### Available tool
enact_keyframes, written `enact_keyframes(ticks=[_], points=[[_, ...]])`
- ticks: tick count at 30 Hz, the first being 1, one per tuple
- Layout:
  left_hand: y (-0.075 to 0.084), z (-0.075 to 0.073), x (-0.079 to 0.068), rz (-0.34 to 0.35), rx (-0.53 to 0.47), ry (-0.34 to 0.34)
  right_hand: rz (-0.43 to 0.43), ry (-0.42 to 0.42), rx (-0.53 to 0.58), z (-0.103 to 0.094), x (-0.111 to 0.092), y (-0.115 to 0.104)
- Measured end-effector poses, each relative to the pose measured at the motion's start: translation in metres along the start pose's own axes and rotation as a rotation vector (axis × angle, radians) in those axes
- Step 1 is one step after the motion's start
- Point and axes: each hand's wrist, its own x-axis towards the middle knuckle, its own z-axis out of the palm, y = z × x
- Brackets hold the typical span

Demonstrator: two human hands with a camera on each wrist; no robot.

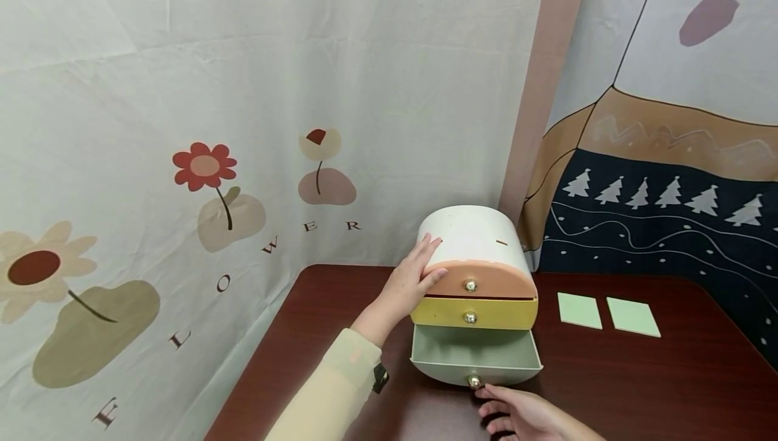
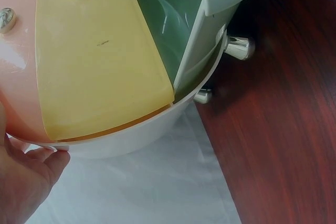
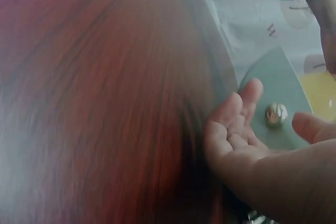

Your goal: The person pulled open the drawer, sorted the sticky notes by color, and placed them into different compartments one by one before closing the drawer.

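Observation:
A small rounded drawer cabinet [image 1: 474, 233] has a white shell and three drawers. Its orange drawer [image 1: 450, 282] and yellow drawer [image 1: 437, 313] are closed, while the pale green drawer [image 1: 504, 375] at the bottom is pulled out, with nothing visible inside. My left hand [image 1: 408, 286] rests on the cabinet's upper left side, fingers stretched along the white shell and thumb by the orange front. My right hand [image 1: 516, 414] is just in front of the green drawer. In the right wrist view, its thumb and loosely bent fingers [image 3: 226, 108] stand apart around the metal knob [image 3: 275, 115].
Two pale green sticky-note pads [image 1: 579, 310] lie side by side on the dark red wooden table [image 1: 608, 373], right of the cabinet. Behind it hangs a white curtain [image 1: 395, 90] printed with flowers. Short metal feet [image 2: 203, 96] hold the cabinet up.

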Motion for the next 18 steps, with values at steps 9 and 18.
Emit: enact_keyframes(ticks=[9, 18], points=[[0.001, -0.001, 0.0, -0.001, -0.013, -0.002, -0.017, 0.054, -0.156, -0.031, -0.033, -0.003], [0.0, -0.001, 0.0, 0.002, -0.01, -0.002, 0.076, 0.374, -0.467, -0.064, -0.064, -0.031]])
